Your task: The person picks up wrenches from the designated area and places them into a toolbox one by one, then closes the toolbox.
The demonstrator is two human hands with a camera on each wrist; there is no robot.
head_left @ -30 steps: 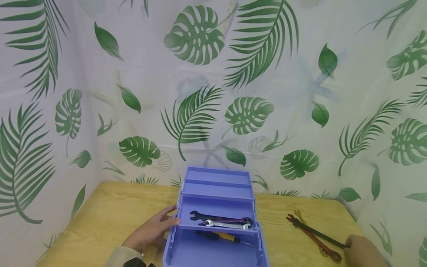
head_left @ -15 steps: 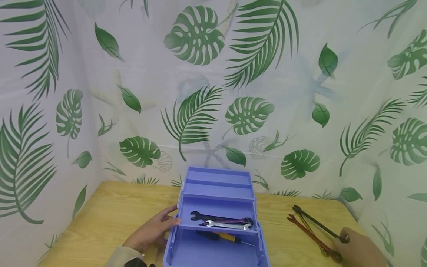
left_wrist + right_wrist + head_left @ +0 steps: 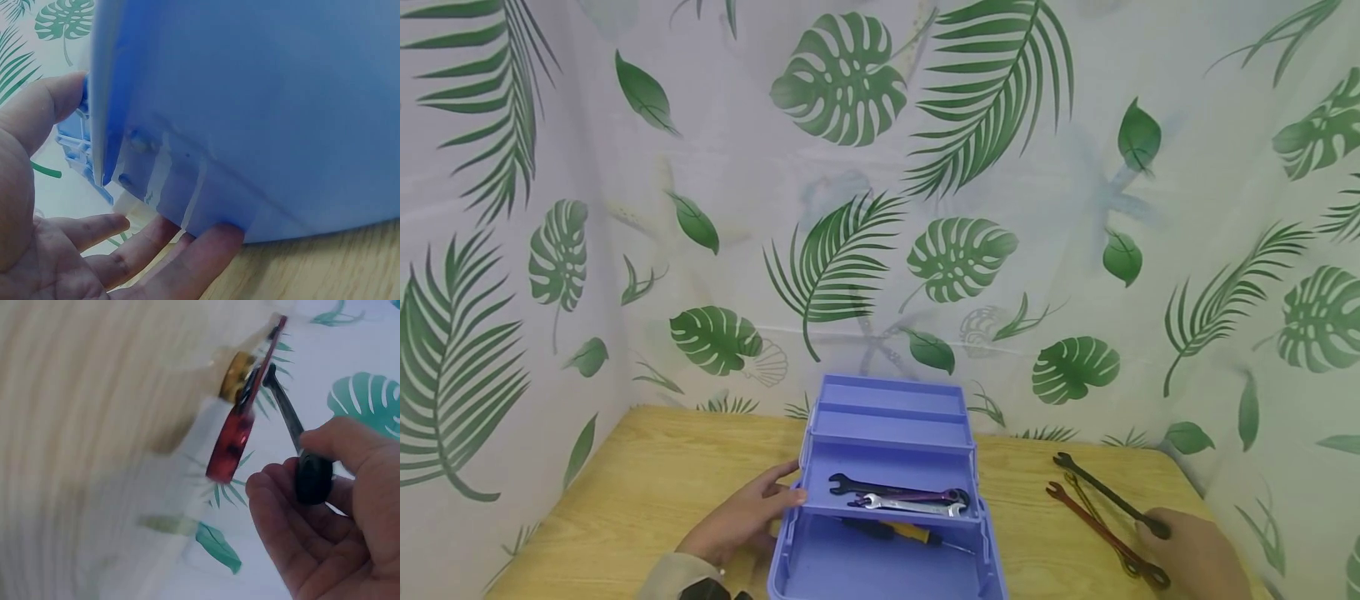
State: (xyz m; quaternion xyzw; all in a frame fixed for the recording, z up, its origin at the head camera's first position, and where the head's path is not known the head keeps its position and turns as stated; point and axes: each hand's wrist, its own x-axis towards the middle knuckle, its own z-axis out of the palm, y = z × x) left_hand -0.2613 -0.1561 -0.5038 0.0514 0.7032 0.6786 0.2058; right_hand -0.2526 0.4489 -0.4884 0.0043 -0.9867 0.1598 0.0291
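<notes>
A blue toolbox (image 3: 887, 575) stands on the wooden table with its trays fanned out. At its left side, my left hand (image 3: 741, 517) holds it, thumb on the tray's edge and fingers by the outer wall; the left wrist view shows the thumb (image 3: 56, 103) at the rim. My right hand (image 3: 1198, 554) pinches the near end of a black wrench (image 3: 1108, 493), which slants away to the far left. Under and beside it lie a red wrench (image 3: 1101, 533) and a gold wrench (image 3: 1086, 500). In the right wrist view, thumb and fingers pinch the black wrench (image 3: 312, 478).
In the toolbox's lower tray (image 3: 887, 462) lie a black wrench (image 3: 876, 487), a purple wrench (image 3: 936, 496) and a silver wrench (image 3: 913, 505). A yellow and black screwdriver (image 3: 910, 532) lies below that tray. Leaf-printed cloth (image 3: 880, 250) hangs behind the wooden table (image 3: 700, 450).
My right hand has moved a little left with the black wrench, whose far end has swung away from me, off the red wrench. My left hand and the toolbox have stayed put.
</notes>
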